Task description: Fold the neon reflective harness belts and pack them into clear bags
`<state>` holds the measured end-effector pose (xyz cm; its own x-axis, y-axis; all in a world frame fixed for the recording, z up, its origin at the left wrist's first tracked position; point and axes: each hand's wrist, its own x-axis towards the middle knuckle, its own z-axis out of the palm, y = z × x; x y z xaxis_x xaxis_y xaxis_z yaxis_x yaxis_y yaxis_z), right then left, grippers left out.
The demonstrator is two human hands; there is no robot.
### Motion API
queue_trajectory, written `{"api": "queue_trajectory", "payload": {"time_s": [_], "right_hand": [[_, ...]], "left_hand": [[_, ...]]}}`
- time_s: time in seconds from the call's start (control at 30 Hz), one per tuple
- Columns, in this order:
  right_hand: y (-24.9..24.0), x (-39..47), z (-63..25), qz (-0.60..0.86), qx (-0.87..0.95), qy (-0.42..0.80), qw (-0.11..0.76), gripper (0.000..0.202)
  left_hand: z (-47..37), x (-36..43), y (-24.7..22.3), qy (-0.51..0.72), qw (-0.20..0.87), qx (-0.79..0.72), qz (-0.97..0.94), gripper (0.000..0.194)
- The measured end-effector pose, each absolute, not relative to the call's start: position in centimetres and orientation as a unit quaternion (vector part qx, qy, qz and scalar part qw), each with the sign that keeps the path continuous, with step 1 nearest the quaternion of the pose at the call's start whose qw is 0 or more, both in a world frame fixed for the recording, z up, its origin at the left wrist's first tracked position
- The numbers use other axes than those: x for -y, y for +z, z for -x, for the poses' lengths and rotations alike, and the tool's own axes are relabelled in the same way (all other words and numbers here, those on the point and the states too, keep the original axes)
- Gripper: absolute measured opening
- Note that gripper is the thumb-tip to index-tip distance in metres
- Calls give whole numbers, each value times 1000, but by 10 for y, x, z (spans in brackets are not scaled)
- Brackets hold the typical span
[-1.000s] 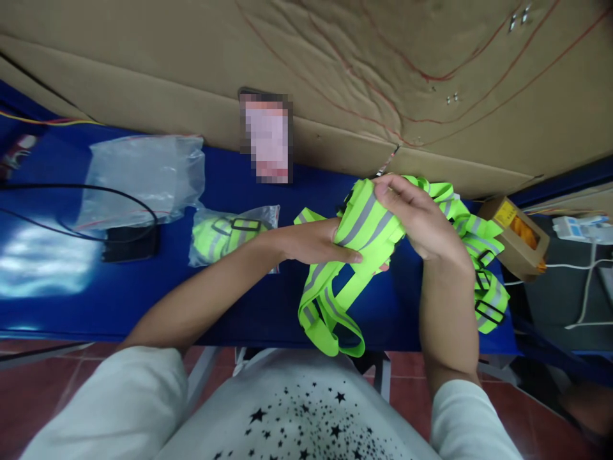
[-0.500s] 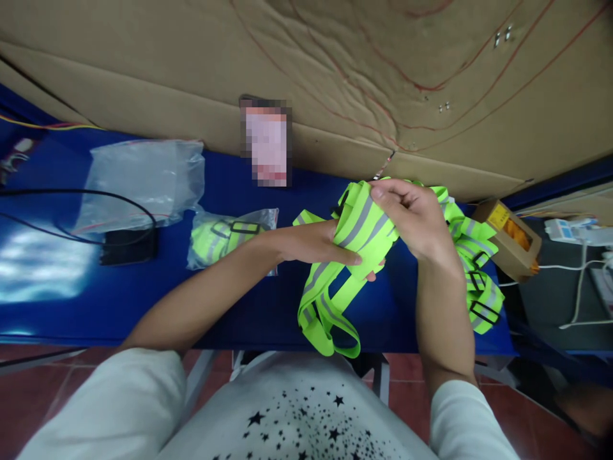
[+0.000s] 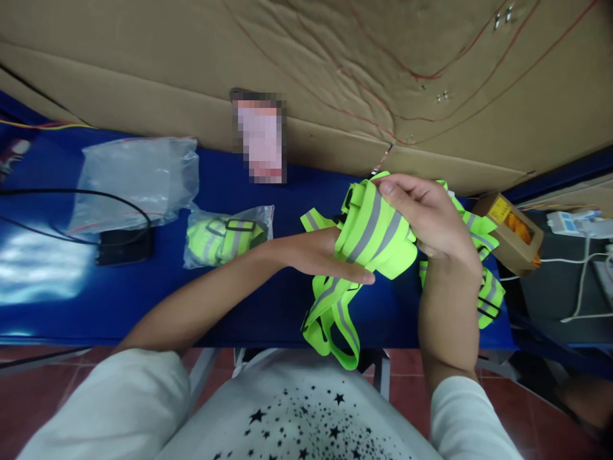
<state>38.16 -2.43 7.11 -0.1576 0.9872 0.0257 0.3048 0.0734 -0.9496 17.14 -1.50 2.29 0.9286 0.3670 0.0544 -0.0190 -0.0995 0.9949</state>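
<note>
A neon-yellow reflective strap [image 3: 368,233] with grey stripes is bunched in flat folds between my hands. My left hand [image 3: 330,255] supports the folds from the left, thumb stretched along the front edge and the other fingers hidden behind the webbing. At the upper right of the bundle, my right hand [image 3: 421,207] pinches the strap between thumb and fingers. Loose loops of the strap hang below my left hand, past the front edge of the blue table [image 3: 230,313]. More neon straps [image 3: 489,297] with black buckles lie beyond my right forearm, partly covered by it.
Left of my hands lies a clear bag [image 3: 227,239] with a folded neon strap inside. Farther left are flat plastic bags [image 3: 138,179], a black box-like object [image 3: 124,246] and a black cable. A blurred-out phone-like object [image 3: 261,137] leans on the cardboard. A small carton [image 3: 510,233] stands right.
The folded bundle has shifted slightly right and turned, its lower end swinging to the right. My right hand has moved a little right with it. The hanging loops reach slightly lower.
</note>
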Motion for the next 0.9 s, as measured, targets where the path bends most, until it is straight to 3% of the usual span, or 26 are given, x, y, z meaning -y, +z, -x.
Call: {"api": "queue_trajectory", "payload": {"time_s": [0.27,0.4,0.5,0.63,0.8,0.9], "right_hand": [[71,24,-377,482,716,392,320,29],[71,25,-374,482,743,333,325,31],[77,31,-373,460,770,349,271,42],[86,41,-371,458,815,285,212,58],[87,42,-368,488,784,296,243,39],[90,42,-367,508,752,308,286,40]], "left_hand": [[-174,16,23,281,501,-116,-810,21],[-172,13,24,272,550,-154,-774,19],[-171,13,22,270,582,-170,-748,21],[-169,18,20,218,659,-163,-701,20],[-170,19,29,159,791,-131,-575,29],[-173,16,33,111,812,-89,-566,28]]}}
